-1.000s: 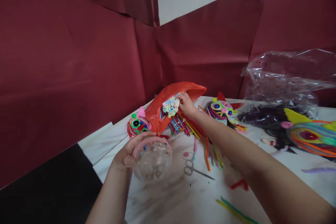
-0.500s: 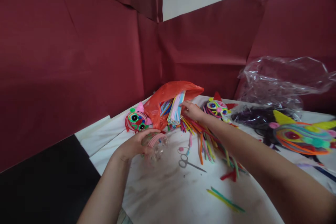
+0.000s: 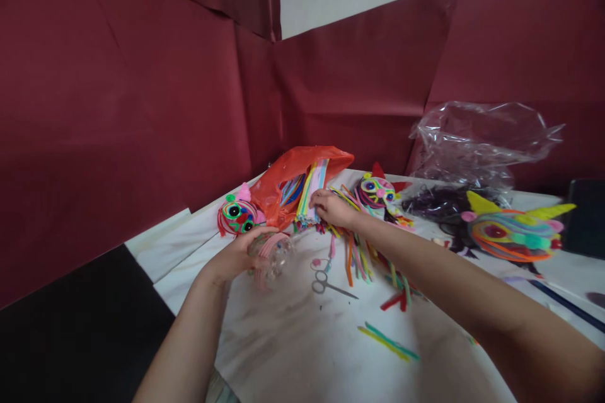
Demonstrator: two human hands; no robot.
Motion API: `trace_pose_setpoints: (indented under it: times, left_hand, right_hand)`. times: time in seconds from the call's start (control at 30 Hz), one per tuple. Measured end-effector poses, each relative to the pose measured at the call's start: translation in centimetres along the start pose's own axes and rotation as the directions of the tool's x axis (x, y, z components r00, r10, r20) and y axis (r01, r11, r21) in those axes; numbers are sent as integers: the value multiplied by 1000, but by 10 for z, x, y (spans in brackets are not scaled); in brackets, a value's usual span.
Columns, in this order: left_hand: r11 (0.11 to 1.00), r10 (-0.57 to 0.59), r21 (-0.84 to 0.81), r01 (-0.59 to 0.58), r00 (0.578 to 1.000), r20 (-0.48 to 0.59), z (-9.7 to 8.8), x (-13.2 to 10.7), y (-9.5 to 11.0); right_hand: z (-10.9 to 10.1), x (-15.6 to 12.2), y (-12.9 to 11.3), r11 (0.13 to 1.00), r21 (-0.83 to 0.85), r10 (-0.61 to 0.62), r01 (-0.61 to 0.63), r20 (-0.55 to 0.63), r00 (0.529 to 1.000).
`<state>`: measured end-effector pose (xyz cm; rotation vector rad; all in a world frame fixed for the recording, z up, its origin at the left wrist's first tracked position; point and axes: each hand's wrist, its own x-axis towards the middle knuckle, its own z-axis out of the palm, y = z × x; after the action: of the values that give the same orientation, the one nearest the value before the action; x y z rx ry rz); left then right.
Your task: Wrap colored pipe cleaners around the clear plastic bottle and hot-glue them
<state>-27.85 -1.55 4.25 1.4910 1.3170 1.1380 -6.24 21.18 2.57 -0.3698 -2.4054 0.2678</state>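
My left hand (image 3: pixel 237 256) is closed around a clear plastic ball-like container (image 3: pixel 280 258) that has pink pipe cleaners laid across it. The fingers on its far side are partly hidden. My right hand (image 3: pixel 331 208) has its fingers bent and pressed against a bundle of pastel pipe cleaners (image 3: pixel 312 195), which sticks out of a red plastic bag (image 3: pixel 307 157). Its fingertips are small in view, and how many stems they pinch cannot be made out. Loose coloured pipe cleaners (image 3: pixel 362 258) lie under and beside the right forearm.
Scissors (image 3: pixel 335 286) lie mid-table near a green and a yellow pipe cleaner (image 3: pixel 387 341). Decorated animal-face balls stand at the left (image 3: pixel 239 214), behind my right hand (image 3: pixel 375 191) and at the right (image 3: pixel 515 235). A crumpled clear bag (image 3: pixel 472 138) sits at the back right.
The view has turned slightly right. My right hand has come down along the pastel bundle, and its fingers are more curled. My left hand still holds the clear container.
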Motion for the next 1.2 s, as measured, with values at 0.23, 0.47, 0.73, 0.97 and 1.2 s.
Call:
trace_pose_setpoints:
  times: [0.23,0.47,0.73,0.97,1.2]
  left_hand:
    - [999,-26,32,26,1000,-14,4,2,-1]
    - [999,-38,-12,37,998,-42,11,4,2]
    - [998,-50,34,51,998,-42,9,4,2]
    - [994,24,-104,-20,999,45,5,0,1]
    - [940,163,-324,-102,973,166,-3,-4,0]
  right_hand:
    - [-3,-8,-1,993,92,79,-76,-30,996]
    - [-2,-7,-9,926,255,311,-278,-97,946]
    - [10,-11,-11,596,542,660,-592,89,746]
    - [6,28,-25,486,737,614,-470,94,783]
    - [13,69,-22,652,646,441,-398,105,891]
